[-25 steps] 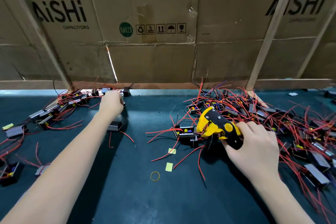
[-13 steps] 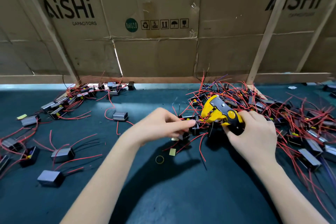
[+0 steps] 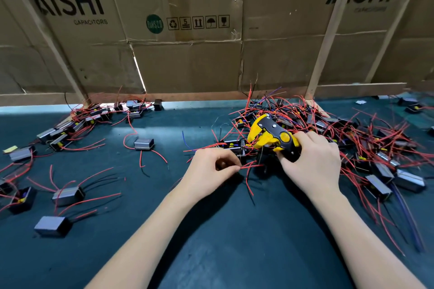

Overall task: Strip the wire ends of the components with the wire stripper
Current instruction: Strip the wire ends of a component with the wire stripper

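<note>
My right hand (image 3: 312, 164) grips the handles of a yellow and black wire stripper (image 3: 270, 135), whose jaws point left and up at the middle of the table. My left hand (image 3: 210, 169) pinches red wires (image 3: 249, 166) of a small black component (image 3: 231, 145) that lies just left of the stripper's jaws. The wires run from my fingertips toward the stripper. A large tangled pile of components with red wires (image 3: 352, 141) lies behind and to the right of my right hand.
Several grey and black components with red and black leads (image 3: 67, 195) lie spread over the left of the dark green table (image 3: 223, 241); one (image 3: 143, 143) lies alone mid-left. A cardboard wall (image 3: 187, 58) on wooden battens closes the back.
My left hand came back from the far left pile to the centre and now pinches the red wires beside the stripper. My right hand stays on the stripper.
</note>
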